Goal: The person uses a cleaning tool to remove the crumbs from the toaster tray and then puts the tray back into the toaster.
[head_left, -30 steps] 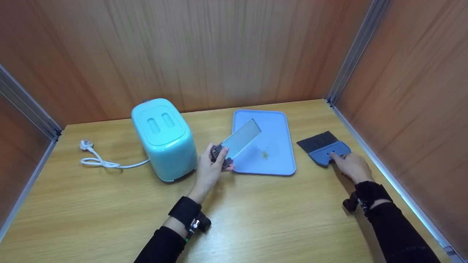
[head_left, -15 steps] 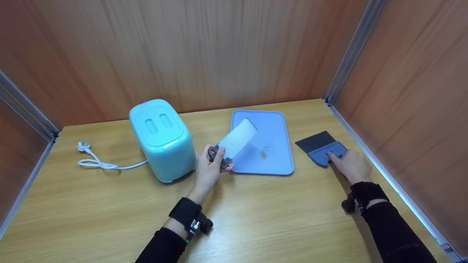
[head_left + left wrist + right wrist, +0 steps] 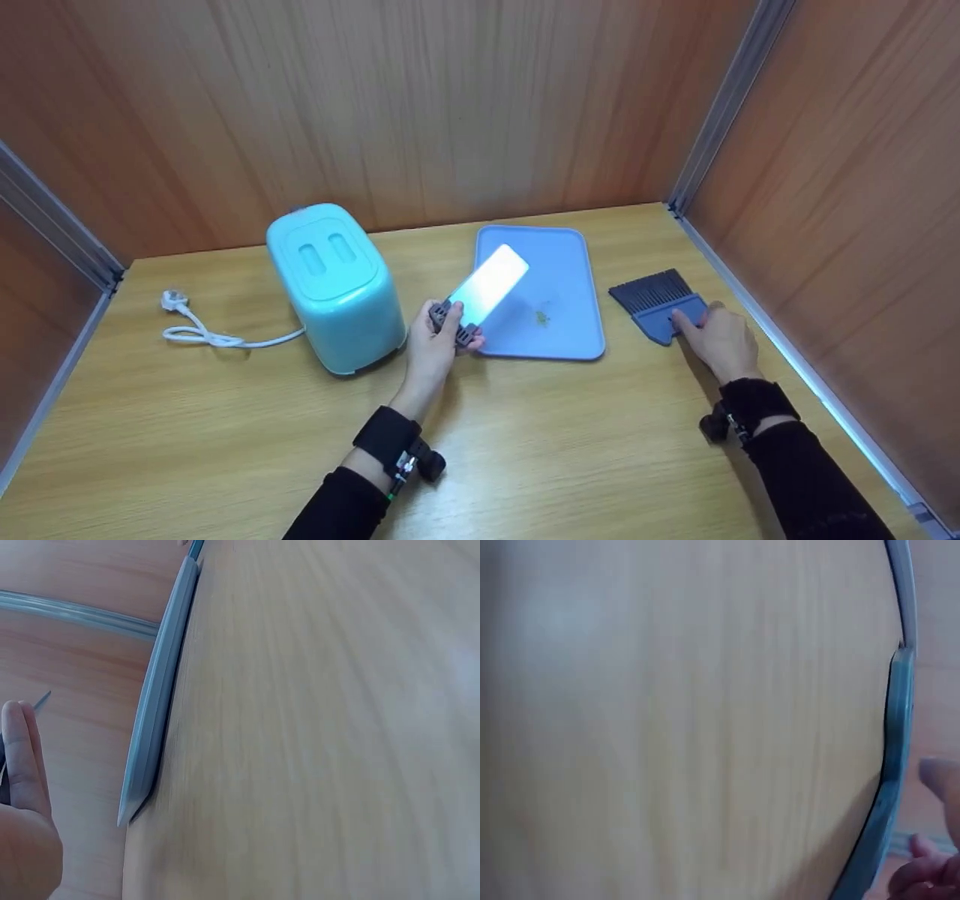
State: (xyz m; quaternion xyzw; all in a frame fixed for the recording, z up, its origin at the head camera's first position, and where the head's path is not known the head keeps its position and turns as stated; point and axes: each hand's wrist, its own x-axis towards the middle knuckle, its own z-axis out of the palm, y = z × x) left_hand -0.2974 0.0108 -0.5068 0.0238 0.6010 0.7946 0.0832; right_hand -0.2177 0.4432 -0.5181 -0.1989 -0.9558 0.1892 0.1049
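Observation:
In the head view, my left hand (image 3: 431, 349) grips a scraper by its grooved dark-grey handle (image 3: 452, 324). Its flat metal blade (image 3: 491, 285) slants up over the near left part of the blue tray (image 3: 574, 277) and shines brightly. The left wrist view shows straight fingers (image 3: 22, 757) and only the blade's tip. My right hand (image 3: 724, 341) is at the blue handle (image 3: 664, 319) of a flat brush with dark bristles (image 3: 651, 291), which lies on the table. The right wrist view has the thumb spread from curled fingers, a narrow gap between thumb and brush handle (image 3: 896, 720).
A turquoise toaster (image 3: 349, 292) stands left of the tray, its white cord (image 3: 217, 339) and plug lying on the table further left. Small greenish crumbs (image 3: 541, 318) lie on the tray. Wooden panels (image 3: 480, 112) enclose the table at the back and sides.
The scraper has turned in my left hand's grip, so its blade now catches the light. My right hand has shifted slightly and covers more of the brush handle's right end.

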